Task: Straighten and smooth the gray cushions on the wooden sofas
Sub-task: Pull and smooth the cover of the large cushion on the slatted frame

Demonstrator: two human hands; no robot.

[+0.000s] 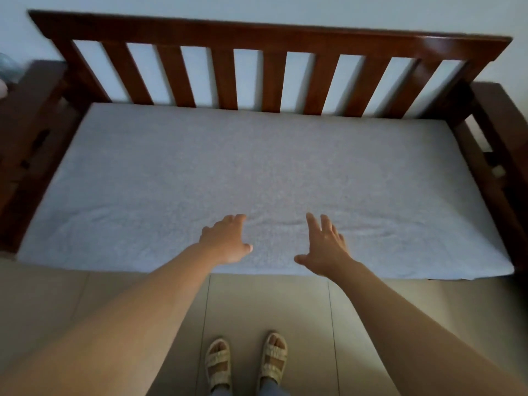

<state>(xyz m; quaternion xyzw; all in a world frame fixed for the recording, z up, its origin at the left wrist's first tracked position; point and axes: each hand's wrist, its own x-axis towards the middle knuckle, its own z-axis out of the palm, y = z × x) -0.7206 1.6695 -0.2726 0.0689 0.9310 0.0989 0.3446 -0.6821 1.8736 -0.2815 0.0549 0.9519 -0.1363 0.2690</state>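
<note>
Left hand [225, 241], right hand [324, 247] spread, holding nothing, over gray cushion [257, 172] | Risk: uneven strokes could bunch the front wrinkle [283, 222].

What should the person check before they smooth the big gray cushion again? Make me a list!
1. Both hands free: ok. The left hand and right hand hold nothing, fingers spread.
2. Hands over the gray cushion: ok, near its front edge; whether they touch it, cannot tell.
3. Wrinkles gone: not ok. A long crease runs across, near the fingertips.
4. Cushion squared in the wooden sofa: ok at the back and sides.
5. Front right corner lying flat: cannot tell.
</note>
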